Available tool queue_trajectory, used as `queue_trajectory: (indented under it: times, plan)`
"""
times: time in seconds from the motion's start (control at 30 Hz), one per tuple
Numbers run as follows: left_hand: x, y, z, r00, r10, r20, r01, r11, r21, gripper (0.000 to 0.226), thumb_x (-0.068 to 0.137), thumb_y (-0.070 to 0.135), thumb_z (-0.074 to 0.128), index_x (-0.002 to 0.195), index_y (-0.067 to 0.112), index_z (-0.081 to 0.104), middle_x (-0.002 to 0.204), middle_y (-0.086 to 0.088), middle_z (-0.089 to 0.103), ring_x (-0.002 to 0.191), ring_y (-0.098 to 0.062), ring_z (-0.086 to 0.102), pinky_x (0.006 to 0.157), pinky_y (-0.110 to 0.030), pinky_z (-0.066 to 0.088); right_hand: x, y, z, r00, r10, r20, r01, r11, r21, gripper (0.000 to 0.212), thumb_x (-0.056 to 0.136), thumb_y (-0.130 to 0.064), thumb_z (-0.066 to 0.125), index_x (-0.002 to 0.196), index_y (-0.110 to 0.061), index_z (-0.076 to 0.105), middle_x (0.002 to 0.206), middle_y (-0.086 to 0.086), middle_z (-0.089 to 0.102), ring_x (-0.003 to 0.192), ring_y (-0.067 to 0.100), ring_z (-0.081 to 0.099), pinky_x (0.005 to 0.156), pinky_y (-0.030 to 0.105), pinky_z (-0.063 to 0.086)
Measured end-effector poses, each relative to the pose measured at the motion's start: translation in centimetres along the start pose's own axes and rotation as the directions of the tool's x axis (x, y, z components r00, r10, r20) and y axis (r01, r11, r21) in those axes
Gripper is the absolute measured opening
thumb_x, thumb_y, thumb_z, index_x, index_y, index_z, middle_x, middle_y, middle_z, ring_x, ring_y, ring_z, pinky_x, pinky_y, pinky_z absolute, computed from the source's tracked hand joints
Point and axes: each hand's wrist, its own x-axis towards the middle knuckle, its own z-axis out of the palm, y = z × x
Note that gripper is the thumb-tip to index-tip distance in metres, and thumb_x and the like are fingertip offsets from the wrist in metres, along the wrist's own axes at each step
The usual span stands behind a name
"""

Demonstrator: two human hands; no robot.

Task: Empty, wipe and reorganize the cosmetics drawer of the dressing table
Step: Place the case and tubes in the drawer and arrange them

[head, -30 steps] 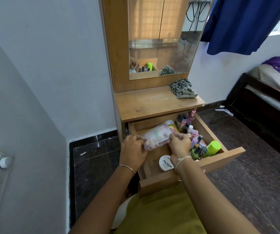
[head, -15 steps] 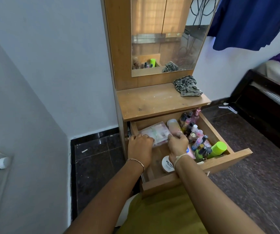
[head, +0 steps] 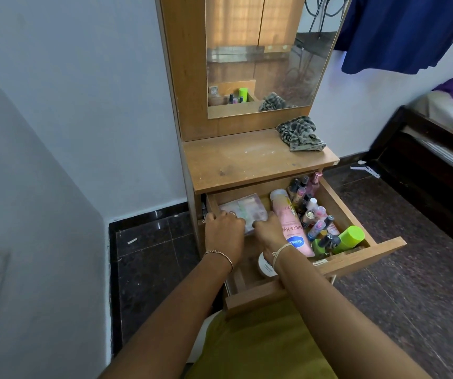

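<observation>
from the head view, the drawer (head: 356, 258) is pulled out under the desk (head: 247, 160). both hands are inside: the left hand (head: 224, 235) and right hand (head: 270, 236) lie on a clear box (head: 244, 210) at the back left; how tight they grip i cannot tell. a lotion tube (head: 291, 228) and small bottles (head: 315, 214) fill the right side. the cloth (head: 300, 134) waits on the desk, so wiping seems not done yet.

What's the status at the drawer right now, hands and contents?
Both hands, left and right, on the clear case at the drawer rear-left; grip unclear. Drawer open, tidy-looking. Pink lotion bottle lies beside the right hand. Cloth idle on top.
</observation>
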Motion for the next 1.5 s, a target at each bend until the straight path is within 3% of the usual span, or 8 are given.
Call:
queue_trajectory:
  times: [0.13, 0.33, 0.57, 0.77, 0.93, 1.03, 1.3, 1.5]
  plan:
    - [-0.1, 0.2, -0.2, 1.000, -0.012, 0.007, 0.012, 1.000, -0.005, 0.021, 0.093, 0.018, 0.050, 0.105, 0.022, 0.067, 0.109, -0.003, 0.064, 0.112, -0.025, 0.052, 0.092, -0.044, 0.037, 0.9, 0.3, 0.9, 0.997, 0.069, -0.024, -0.070, 0.995, -0.068, 0.087, 0.055, -0.021, 0.055, 0.139, -0.005, 0.037, 0.136, 0.011, 0.049, 0.119, 0.033, 0.052, 0.100, 0.045, 0.047]
    - [-0.1, 0.3, -0.3, 1.000, -0.022, 0.019, 0.022, 1.000, -0.008, 0.022, 0.094, 0.018, 0.048, 0.106, 0.021, 0.067, 0.111, -0.004, 0.063, 0.114, -0.025, 0.050, 0.092, -0.045, 0.037, 8.8, 6.5, 2.2, 0.994, 0.094, -0.049, -0.095, 0.995, -0.019, 0.075, 0.054, -0.031, 0.051, 0.126, -0.011, 0.050, 0.128, 0.011, 0.058, 0.109, 0.031, 0.061, 0.092, 0.049, 0.052]
    - [-0.2, 0.5, -0.4, 0.999, -0.022, 0.034, 0.021, 1.000, 0.023, 0.021, 0.094, 0.019, 0.050, 0.106, 0.021, 0.066, 0.110, -0.005, 0.063, 0.114, -0.026, 0.050, 0.092, -0.045, 0.038, 1.5, 0.9, 0.8, 0.987, 0.158, 0.007, -0.156, 0.962, 0.223, 0.036, 0.077, -0.008, 0.049, 0.109, 0.000, 0.065, 0.098, 0.013, 0.071, 0.084, 0.030, 0.070, 0.078, 0.046, 0.059]
    - [-0.2, 0.5, -0.3, 0.999, -0.013, 0.046, 0.011, 0.998, 0.063, 0.022, 0.095, 0.021, 0.048, 0.106, 0.021, 0.067, 0.109, -0.005, 0.064, 0.113, -0.026, 0.050, 0.090, -0.044, 0.036, -2.0, -1.3, -0.7, 0.976, 0.191, 0.102, -0.212, 0.941, 0.263, 0.019, 0.093, 0.005, 0.041, 0.099, -0.002, 0.058, 0.094, 0.013, 0.062, 0.068, 0.019, 0.060, 0.055, 0.024, 0.050]
    - [-0.3, 0.6, -0.6, 0.997, 0.038, 0.064, -0.042, 0.997, 0.059, 0.022, 0.093, 0.021, 0.049, 0.109, 0.024, 0.065, 0.111, -0.004, 0.063, 0.112, -0.026, 0.051, 0.091, -0.044, 0.033, -2.9, -2.6, -3.9, 0.961, 0.153, 0.232, -0.185, 0.975, 0.122, 0.021, 0.091, 0.006, 0.044, 0.083, -0.007, 0.058, 0.080, 0.014, 0.063, 0.054, 0.014, 0.053, 0.054, 0.022, 0.038]
    - [-0.2, 0.6, -0.4, 0.993, 0.107, 0.045, -0.105, 0.994, -0.043, 0.023, 0.092, 0.029, 0.054, 0.112, 0.028, 0.065, 0.114, 0.001, 0.063, 0.113, -0.024, 0.051, 0.094, -0.045, 0.030, -3.1, -3.6, -7.3, 0.959, -0.033, 0.280, 0.060, 0.994, -0.089, 0.027, 0.090, 0.010, 0.048, 0.101, -0.003, 0.069, 0.086, 0.009, 0.065, 0.071, 0.015, 0.061, 0.067, 0.027, 0.050]
    - [-0.7, 3.0, 0.0, 0.924, 0.335, 0.186, -0.296, 0.932, -0.207, 0.054, 0.078, 0.067, 0.057, 0.121, 0.034, 0.060, 0.124, 0.004, 0.059, 0.120, -0.020, 0.047, 0.098, -0.046, 0.023, 0.1, -4.1, -14.4, 0.876, -0.395, 0.277, 0.476, 0.618, -0.625, 0.029, 0.087, -0.007, 0.061, 0.109, -0.023, 0.072, 0.110, -0.002, 0.071, 0.092, 0.012, 0.067, 0.084, 0.032, 0.056]
    - [-0.6, 4.0, 0.2, 0.891, 0.379, 0.249, -0.339, 0.921, -0.191, 0.047, 0.079, 0.059, 0.060, 0.118, 0.032, 0.060, 0.116, 0.001, 0.058, 0.115, -0.022, 0.048, 0.095, -0.046, 0.024, 0.7, -2.6, -13.2, 0.796, -0.346, 0.497, 0.586, 0.232, -0.777, 0.054, 0.080, -0.026, 0.074, 0.132, -0.020, 0.058, 0.135, -0.001, 0.058, 0.119, 0.017, 0.055, 0.102, 0.030, 0.044]
